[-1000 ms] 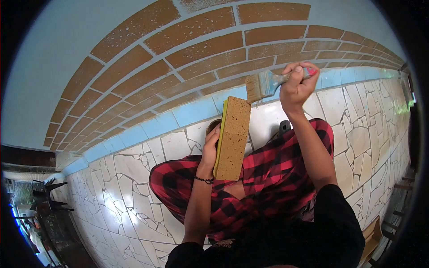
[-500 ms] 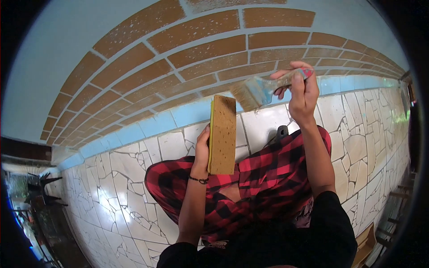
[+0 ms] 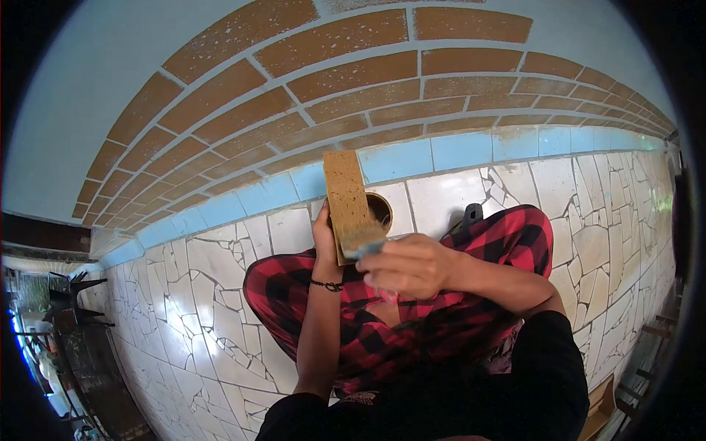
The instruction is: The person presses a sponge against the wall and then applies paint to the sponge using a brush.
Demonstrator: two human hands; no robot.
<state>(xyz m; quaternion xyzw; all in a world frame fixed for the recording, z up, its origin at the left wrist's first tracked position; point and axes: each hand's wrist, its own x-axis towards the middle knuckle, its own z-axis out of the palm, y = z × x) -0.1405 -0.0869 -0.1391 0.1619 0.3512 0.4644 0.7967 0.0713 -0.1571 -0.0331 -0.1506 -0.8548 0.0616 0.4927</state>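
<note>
My left hand (image 3: 323,237) is closed round the side of a long brown sponge (image 3: 344,184), holding its broad pitted face up. In my right hand (image 3: 410,266) is a paintbrush (image 3: 364,241), its bristles against the lower part of the sponge face. The fingers wrap round the brush handle and hide most of it. Just right of the sponge, partly covered by it and the brush, stands a round pot (image 3: 390,220) with a dark inside. What the pot contains is hard to make out.
Ahead rises a wall with painted brown bricks (image 3: 353,73) and pale joints, several of them speckled. A light blue tile skirting (image 3: 397,160) runs along its foot. Crossed legs in red checked trousers (image 3: 515,235) rest on the cracked-tile floor (image 3: 213,294). A dark chair (image 3: 77,298) stands far left.
The brush has come down and left from near the wall onto the sponge. The sponge has shifted slightly left and tilted, and the pot beside it now shows.
</note>
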